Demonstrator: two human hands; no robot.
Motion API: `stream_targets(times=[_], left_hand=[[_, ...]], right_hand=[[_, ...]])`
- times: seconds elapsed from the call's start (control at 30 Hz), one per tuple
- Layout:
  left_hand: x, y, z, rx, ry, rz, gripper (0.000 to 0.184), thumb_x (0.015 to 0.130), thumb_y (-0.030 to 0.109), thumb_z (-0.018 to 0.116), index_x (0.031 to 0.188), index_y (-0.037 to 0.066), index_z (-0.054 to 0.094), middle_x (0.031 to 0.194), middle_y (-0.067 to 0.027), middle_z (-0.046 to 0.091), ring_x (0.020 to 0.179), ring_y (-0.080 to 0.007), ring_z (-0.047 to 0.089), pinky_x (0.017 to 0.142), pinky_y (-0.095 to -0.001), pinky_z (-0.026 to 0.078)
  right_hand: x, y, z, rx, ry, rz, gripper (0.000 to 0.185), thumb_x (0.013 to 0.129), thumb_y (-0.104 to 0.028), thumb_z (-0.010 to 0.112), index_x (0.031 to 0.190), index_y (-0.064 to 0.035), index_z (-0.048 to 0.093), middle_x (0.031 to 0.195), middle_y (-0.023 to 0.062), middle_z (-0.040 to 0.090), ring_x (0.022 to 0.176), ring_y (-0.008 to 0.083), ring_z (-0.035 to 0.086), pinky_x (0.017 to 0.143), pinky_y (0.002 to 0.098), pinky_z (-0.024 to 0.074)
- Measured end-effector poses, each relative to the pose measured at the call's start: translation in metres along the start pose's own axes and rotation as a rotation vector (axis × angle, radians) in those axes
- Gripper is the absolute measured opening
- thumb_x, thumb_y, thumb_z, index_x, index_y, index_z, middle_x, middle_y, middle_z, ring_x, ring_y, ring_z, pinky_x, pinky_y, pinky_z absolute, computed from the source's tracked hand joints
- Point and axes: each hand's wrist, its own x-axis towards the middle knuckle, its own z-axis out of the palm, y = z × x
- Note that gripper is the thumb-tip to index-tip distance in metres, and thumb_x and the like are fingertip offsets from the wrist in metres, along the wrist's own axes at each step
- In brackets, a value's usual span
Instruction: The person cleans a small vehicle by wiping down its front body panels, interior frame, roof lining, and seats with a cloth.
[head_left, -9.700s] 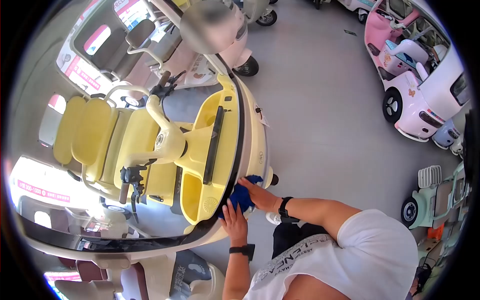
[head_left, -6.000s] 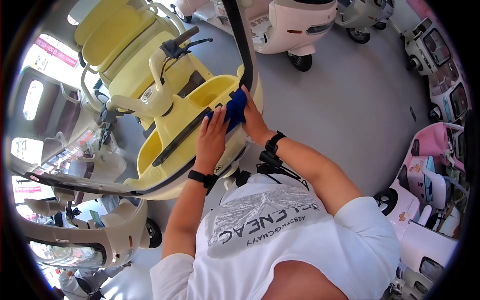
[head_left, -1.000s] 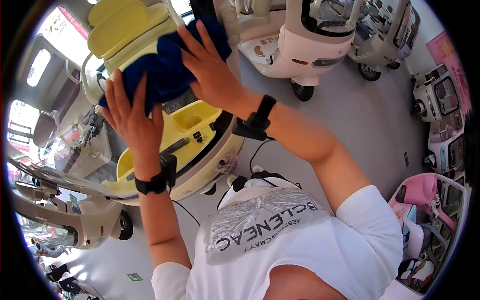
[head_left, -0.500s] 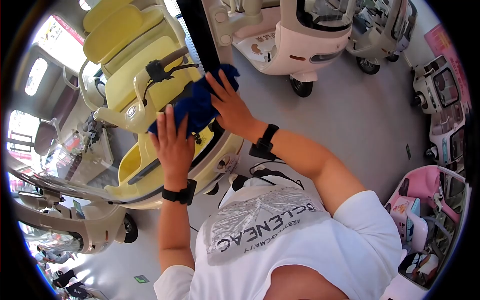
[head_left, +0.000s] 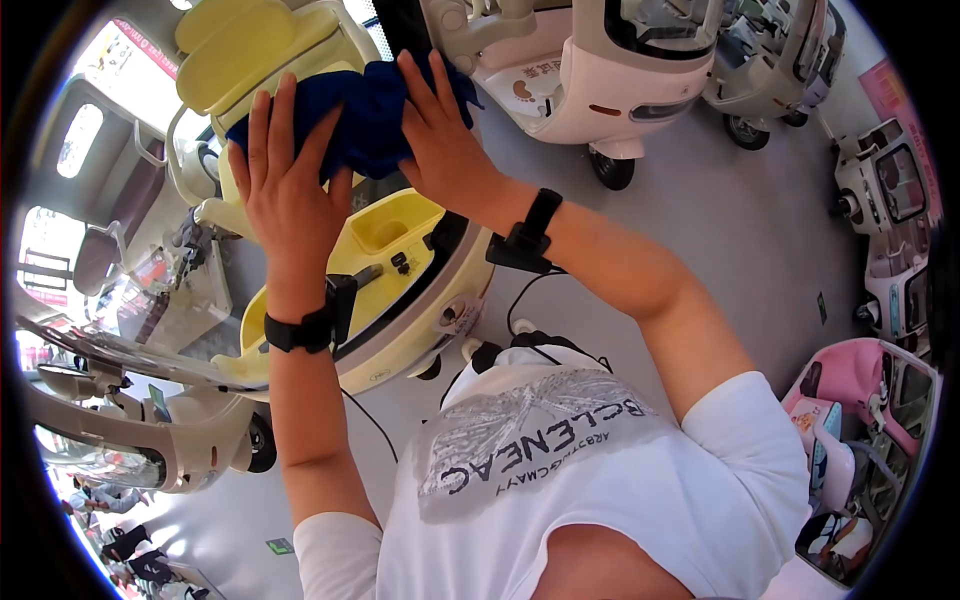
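Observation:
A bunched dark blue cloth stretches between my two hands, in front of the yellow seat of a small yellow vehicle. My left hand holds its left end, long fingers extended over the fabric and thumb toward the middle. At the other end, my right hand has its fingers over the cloth. The handlebar seen earlier is hidden behind the cloth and my left hand. Below the cloth shows the vehicle's yellow dash tray. Whether the cloth touches the vehicle, I cannot tell.
A pale pink vehicle stands ahead to the right, with a beige one beyond it. On the right is a pink scooter. Another beige vehicle stands at left. A black cable hangs near my left arm.
Both hands have moved up and away from me with the blue cloth, the left also leftward. The cloth is spread wider, and the dash tray has come into view.

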Motion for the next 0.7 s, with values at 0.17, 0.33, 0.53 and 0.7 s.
stream_targets(times=[0.17,0.33,0.53,0.7], left_hand=[[-0.017,0.011,0.009,0.002,0.003,-0.031,0.059,0.071,0.016,0.07,0.128,0.027,0.062,0.154,-0.0028,0.036,0.143,-0.0271,0.031,0.114,-0.055,0.024],[-0.063,0.026,0.022,0.014,-0.157,0.0,0.06,0.074,0.014,0.068,0.132,0.025,0.058,0.156,-0.0037,0.033,0.144,-0.0263,0.028,0.114,-0.0524,0.023],[-0.099,0.044,0.046,0.042,-0.268,0.044,0.054,0.076,0.008,0.066,0.128,0.021,0.06,0.156,-0.0035,0.032,0.145,-0.0236,0.028,0.116,-0.049,0.018],[-0.063,0.056,0.05,0.042,-0.14,-0.098,0.048,0.074,0.008,0.066,0.121,0.02,0.064,0.155,-0.0047,0.035,0.144,-0.0236,0.03,0.115,-0.0479,0.016]], right_hand=[[-0.011,0.005,0.005,-0.053,0.038,-0.002,0.053,0.07,0.002,0.07,0.12,0.0055,0.052,0.157,0.0211,0.019,0.146,0.0444,0.009,0.115,0.0479,0.0284],[-0.062,0.007,0.017,-0.023,-0.03,0.084,0.043,0.07,0.008,0.064,0.112,0.0045,0.058,0.158,0.0173,0.022,0.146,0.0423,0.014,0.113,0.0453,0.0314],[-0.107,0.005,0.025,0.122,-0.064,0.224,0.038,0.073,0.012,0.058,0.11,0.0043,0.059,0.157,0.0148,0.026,0.146,0.0414,0.015,0.111,0.0451,0.0352],[-0.051,0.035,0.002,0.062,0.048,-0.049,0.033,0.083,0.004,0.056,0.115,0.0018,0.061,0.153,0.012,0.035,0.144,0.0385,0.025,0.111,0.0436,0.0367]])
